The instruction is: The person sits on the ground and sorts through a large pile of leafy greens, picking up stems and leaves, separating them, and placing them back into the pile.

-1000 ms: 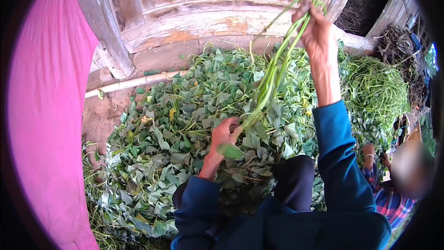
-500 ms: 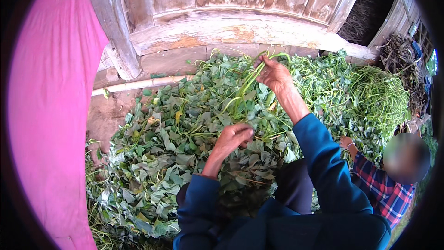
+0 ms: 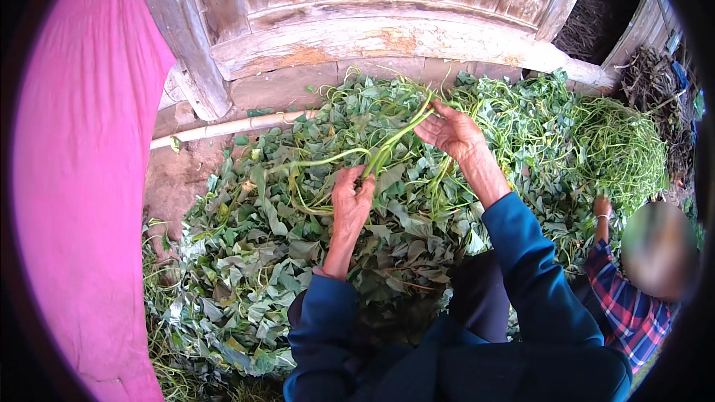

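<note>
A small bunch of long green stems (image 3: 392, 143) stretches between my two hands above a wide heap of cut leafy vines (image 3: 283, 253). My left hand (image 3: 351, 195) is closed round the lower end of the bunch. From there, a few thin stems trail leftward over the leaves. At the bunch's upper end, my right hand (image 3: 453, 134) has the stems between thumb and fingers, the other fingers loosely bent. Broad, partly wilted leaves lie below both hands.
A pile of stripped green stems (image 3: 624, 145) lies at the right. Beside it, a co-worker in a checked shirt (image 3: 633, 320) reaches a hand (image 3: 602, 207) toward the pile. A pink cloth (image 3: 89, 179) hangs at left; a pole (image 3: 231, 128) and wooden wall (image 3: 402, 33) border the far side.
My left hand has moved up and closed on the lower stems. My right hand has shifted slightly right and down, its fingers looser. The co-worker's hand has moved toward the stem pile.
</note>
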A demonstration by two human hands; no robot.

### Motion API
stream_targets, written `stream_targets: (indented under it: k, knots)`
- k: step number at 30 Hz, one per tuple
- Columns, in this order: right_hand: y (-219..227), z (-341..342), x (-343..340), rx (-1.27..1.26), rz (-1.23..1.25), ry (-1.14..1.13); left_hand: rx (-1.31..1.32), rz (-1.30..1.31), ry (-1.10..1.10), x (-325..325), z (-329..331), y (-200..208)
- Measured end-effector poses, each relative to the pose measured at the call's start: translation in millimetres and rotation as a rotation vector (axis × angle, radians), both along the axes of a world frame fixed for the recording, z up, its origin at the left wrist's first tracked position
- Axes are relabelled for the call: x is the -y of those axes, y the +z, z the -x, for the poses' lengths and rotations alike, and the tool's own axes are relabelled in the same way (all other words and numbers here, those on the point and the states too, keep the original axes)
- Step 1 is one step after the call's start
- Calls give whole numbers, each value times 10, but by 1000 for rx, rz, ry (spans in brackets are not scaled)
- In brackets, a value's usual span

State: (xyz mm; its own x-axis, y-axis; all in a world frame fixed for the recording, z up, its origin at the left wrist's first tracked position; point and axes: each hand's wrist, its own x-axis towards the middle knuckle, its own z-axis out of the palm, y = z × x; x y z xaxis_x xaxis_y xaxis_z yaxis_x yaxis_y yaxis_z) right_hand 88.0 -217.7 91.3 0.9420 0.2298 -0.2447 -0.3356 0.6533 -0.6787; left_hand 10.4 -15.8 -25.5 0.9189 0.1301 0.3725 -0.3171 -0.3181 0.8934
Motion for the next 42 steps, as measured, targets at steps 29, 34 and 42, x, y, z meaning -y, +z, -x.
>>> stream_targets:
  k: [29, 34, 42]
  knots:
    - [215, -67, 788, 354, 791, -109, 44, 556, 394, -811, -138, 17]
    - [-36, -213, 761, 545, 1161, 24, 51, 590, 295, -986, -24, 170]
    - [-304, 299, -459, 812, 1123, 253, -101, 517, -129, -481, 15, 285]
